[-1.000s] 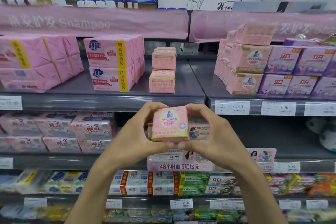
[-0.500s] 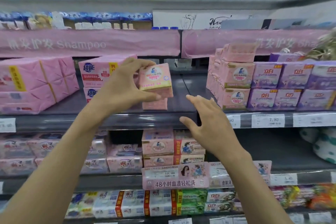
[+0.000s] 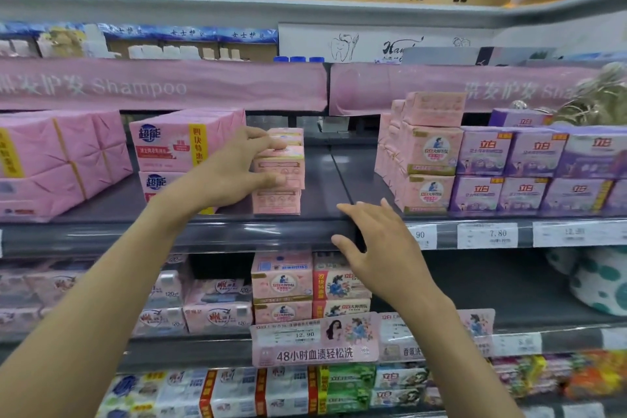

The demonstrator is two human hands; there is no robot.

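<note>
In the head view, the left hand [image 3: 234,170] reaches onto the grey shelf [image 3: 322,180] and grips a pink soap box [image 3: 283,164]. Its fingers curl over the box's top edge and the thumb presses against the lower front face, so the box is pinched between them. The box sits squarely on top of a lower box [image 3: 276,202] of the same kind, the two forming a short stack near the middle of the shelf. The hand covers the left part of the held box, and the print on its face is too blurred to read. Just behind it more pink boxes [image 3: 286,134] show, partly hidden by the fingers. The right hand [image 3: 376,248] is spread and holds nothing, its fingers relaxed and apart, in front of the shelf's front lip. Whether the fingertips touch the lip cannot be told. It hides part of a price tag [image 3: 420,236]. Left of the stack stand large pink multipacks [image 3: 183,142], partly covered by the left wrist. To the right, well apart, are stacked pink cartons [image 3: 431,153] and purple boxes [image 3: 509,153], the farthest cut off by the frame edge.
</note>
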